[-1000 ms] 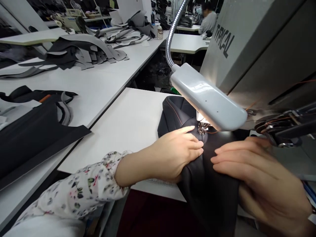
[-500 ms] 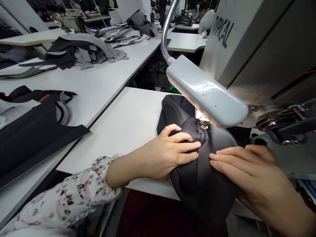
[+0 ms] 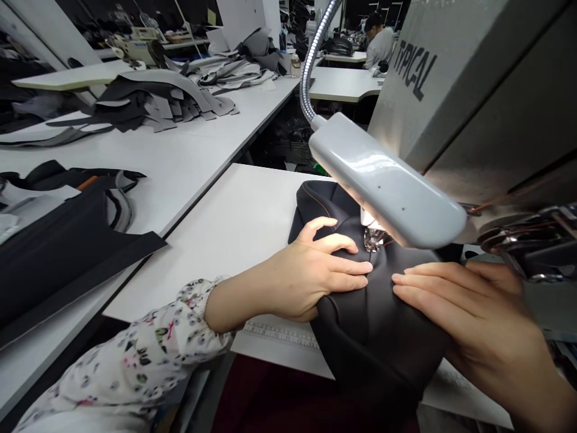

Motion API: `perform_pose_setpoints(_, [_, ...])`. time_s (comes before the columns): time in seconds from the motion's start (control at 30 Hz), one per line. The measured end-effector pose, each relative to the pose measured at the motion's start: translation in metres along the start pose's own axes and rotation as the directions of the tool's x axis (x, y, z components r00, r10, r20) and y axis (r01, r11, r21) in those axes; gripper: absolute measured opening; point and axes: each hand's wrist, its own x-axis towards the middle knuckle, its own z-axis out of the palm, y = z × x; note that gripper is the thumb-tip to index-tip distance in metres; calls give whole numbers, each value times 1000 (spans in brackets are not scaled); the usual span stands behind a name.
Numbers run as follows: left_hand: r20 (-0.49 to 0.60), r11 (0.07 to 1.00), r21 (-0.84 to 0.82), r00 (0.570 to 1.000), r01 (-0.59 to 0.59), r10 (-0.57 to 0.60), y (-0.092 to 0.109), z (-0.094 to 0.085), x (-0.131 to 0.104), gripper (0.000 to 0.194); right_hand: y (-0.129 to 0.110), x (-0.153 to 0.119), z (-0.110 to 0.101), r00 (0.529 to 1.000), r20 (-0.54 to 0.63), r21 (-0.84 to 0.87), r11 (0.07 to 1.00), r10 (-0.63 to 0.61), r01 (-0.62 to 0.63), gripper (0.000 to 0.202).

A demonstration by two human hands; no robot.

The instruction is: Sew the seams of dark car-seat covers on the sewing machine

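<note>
A dark leather-like cover piece (image 3: pixel 383 331) with an orange stitched seam lies under the presser foot (image 3: pixel 373 238) of a sewing machine (image 3: pixel 451 66). My left hand (image 3: pixel 322 267) rests on it left of the foot, fingers spread and two fingertips beside the seam line. To the right, my right hand (image 3: pixel 469 307) lies on the piece with its fingers stretched out close together; its thumb is hidden. The cover's near part droops over the table's front edge. A lamp head (image 3: pixel 387 180) on a flexible neck hides part of the needle area.
A measuring scale (image 3: pixel 279 334) runs along the front of the white machine table (image 3: pixel 216 240). Dark cut pieces (image 3: pixel 67 240) lie on the side table to the left, with a heap of grey strips (image 3: pixel 157 99) farther back. Another person (image 3: pixel 378 45) sits in the background.
The view has shifted slightly, so most things sit a little lower and farther right. Both hands stay on the cover piece; more of the scale shows below my left wrist.
</note>
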Motion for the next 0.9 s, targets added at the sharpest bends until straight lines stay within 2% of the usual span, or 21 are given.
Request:
perform_pose_setpoints(0.1, [-19,999,-35,1000,9,-10,-3,0,4,42,8,2,3,999,-33,49,999,-24,25,28])
perform_pose_setpoints(0.33, [-65,985,-173,997,26,-38,-15,8,13,46,19,4,13,991,-124,-34,997,58,-63,21])
perform_pose_setpoints(0.5, [-105,957,-286,990,58,-91,-24,12,18,45,29,10,17,992,-125,-99,995,6,-19,27])
perform_pose_setpoints(0.73, [-171,932,-361,980,32,-100,-35,25,24,36,41,6,30,984,-165,-84,993,68,-83,23])
perform_pose_setpoints(0.83, [-155,928,-369,982,43,-107,-36,27,23,38,38,-8,28,955,-268,-144,974,130,-174,29])
perform_pose_setpoints(0.9, [-148,928,-365,979,76,-139,-35,26,20,39,31,-24,24,930,-357,-148,978,85,-146,39])
